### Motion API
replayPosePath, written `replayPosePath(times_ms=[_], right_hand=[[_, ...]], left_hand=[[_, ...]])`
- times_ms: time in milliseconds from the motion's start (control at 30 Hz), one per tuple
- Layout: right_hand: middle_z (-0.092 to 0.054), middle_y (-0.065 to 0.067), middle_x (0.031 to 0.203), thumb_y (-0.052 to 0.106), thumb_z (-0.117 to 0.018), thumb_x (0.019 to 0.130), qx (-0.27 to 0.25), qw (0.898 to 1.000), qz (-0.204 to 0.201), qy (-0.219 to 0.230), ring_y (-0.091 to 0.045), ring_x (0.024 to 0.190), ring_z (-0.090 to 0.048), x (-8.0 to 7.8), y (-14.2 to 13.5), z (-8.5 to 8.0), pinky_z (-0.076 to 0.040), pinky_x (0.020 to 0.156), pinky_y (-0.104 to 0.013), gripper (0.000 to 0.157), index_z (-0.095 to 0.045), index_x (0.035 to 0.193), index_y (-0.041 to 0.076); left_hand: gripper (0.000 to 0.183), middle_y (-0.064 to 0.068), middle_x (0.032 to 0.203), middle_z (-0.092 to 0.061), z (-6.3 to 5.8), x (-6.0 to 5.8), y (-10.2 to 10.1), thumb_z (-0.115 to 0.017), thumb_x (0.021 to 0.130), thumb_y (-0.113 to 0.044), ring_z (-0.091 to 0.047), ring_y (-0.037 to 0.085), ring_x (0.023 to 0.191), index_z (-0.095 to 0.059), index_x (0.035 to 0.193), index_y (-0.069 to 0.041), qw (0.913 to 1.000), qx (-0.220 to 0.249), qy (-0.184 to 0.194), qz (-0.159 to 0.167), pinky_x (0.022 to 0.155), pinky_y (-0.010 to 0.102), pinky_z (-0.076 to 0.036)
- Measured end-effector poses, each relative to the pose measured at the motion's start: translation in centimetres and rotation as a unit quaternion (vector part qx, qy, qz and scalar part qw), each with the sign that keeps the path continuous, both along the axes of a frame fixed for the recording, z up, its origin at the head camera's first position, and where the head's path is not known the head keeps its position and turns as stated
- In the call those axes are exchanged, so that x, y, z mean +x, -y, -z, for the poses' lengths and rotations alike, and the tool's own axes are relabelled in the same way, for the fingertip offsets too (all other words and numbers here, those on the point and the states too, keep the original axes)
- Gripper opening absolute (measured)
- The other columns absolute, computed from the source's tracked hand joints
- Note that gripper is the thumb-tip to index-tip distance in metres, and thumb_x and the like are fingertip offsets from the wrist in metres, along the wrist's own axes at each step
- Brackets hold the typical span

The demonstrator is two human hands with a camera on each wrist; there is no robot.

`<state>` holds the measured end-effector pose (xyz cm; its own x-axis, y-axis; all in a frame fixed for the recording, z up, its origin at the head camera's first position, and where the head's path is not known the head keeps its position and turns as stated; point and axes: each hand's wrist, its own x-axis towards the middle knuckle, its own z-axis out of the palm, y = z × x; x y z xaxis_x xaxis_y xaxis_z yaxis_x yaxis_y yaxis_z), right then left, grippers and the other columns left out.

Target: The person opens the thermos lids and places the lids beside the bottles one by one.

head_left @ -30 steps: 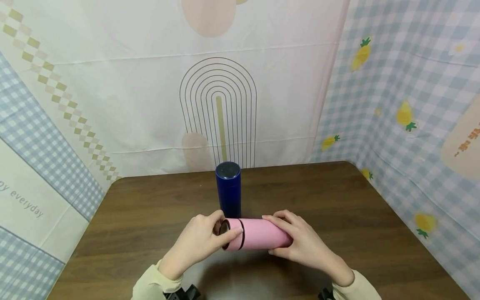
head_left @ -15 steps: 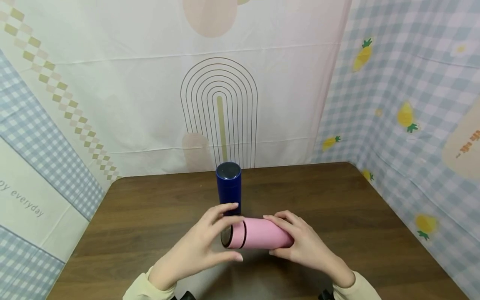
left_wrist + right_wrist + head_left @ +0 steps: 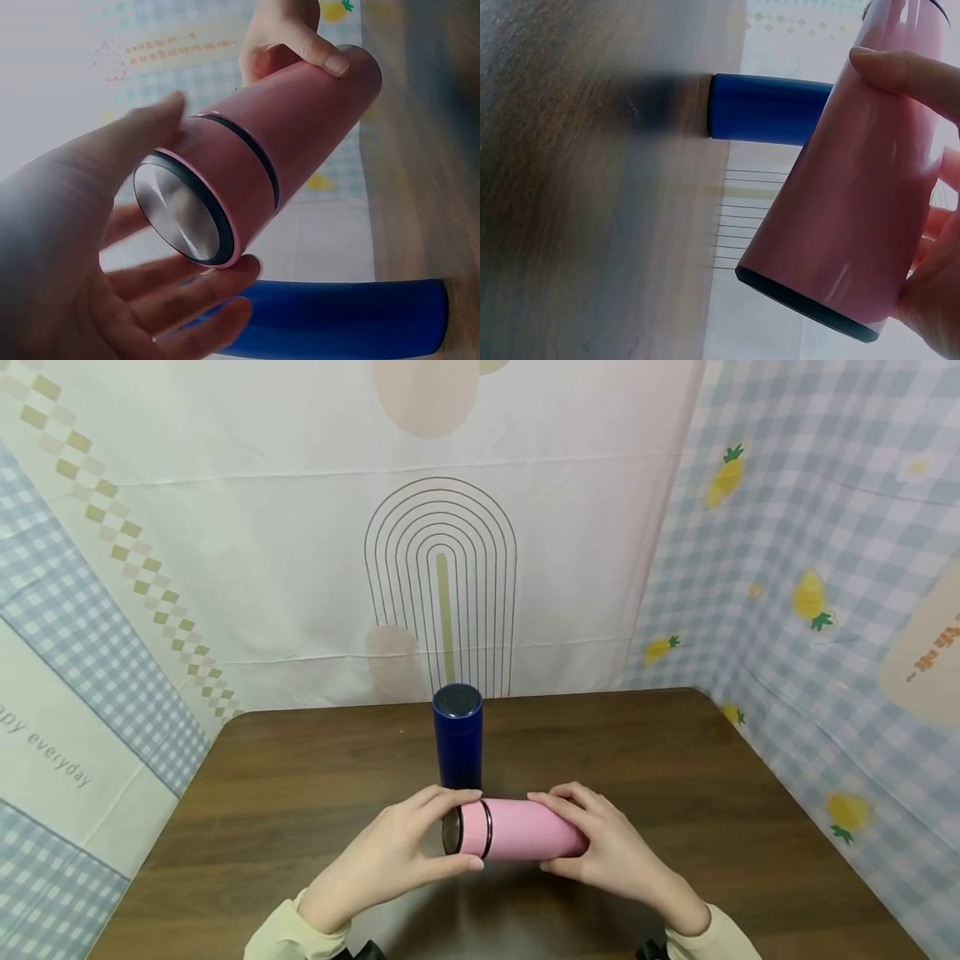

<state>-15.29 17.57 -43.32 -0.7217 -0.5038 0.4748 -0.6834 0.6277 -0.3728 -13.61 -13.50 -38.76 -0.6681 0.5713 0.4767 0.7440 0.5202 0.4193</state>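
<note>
A pink thermos flask [image 3: 528, 829] lies sideways in the air over the table, its lid end to the left. My right hand [image 3: 600, 839] grips its base end, thumb below and fingers over the top. At the lid [image 3: 217, 165], with its silver disc top and dark ring, is my left hand [image 3: 408, 843]. Its fingertips are at the upper side and its thumb at the lower side, spanning the lid. In the left wrist view the left fingers are spread, tips right at the lid's rim. Behind stands a blue thermos flask [image 3: 458, 735], upright.
The brown wooden table [image 3: 315, 760] carries the blue flask near its middle, just beyond the hands. Printed cloth [image 3: 300, 568] hangs behind the table, and checked cloth [image 3: 787, 527] along the right side.
My left hand let go of the lid, spread around it, then brought fingers and thumb back in on it. The right hand keeps its hold; the flask stays nearly in place.
</note>
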Motion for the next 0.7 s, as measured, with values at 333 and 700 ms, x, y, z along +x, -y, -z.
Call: replayPosePath(times_ms=[333,700], right_hand=[[-0.056,0.012,0.125,0.034,-0.096,0.063,-0.002,1.000,0.003,0.003,-0.014,0.109,-0.056,0.19,-0.12,0.08,-0.049,0.086,-0.045,0.085,-0.059,0.139,0.037],[-0.056,0.013,0.125,0.031,-0.096,0.062,-0.016,1.000,0.004,0.001,-0.012,0.109,-0.057,0.22,-0.39,0.17,-0.050,0.085,-0.043,0.085,-0.059,0.139,0.035]], left_hand=[[0.042,-0.018,0.084,-0.062,-0.13,-0.15,-0.59,-0.070,0.088,-0.060,-0.058,-0.002,0.078,-0.065,0.116,-0.029,0.9938,-0.042,0.034,-0.097,0.065,0.026,-0.050],[0.080,-0.003,0.142,-0.052,-0.69,0.31,-0.26,-0.074,0.085,-0.059,-0.056,0.015,0.125,-0.046,0.149,-0.021,0.9962,-0.066,-0.056,-0.008,0.095,0.039,-0.053]])
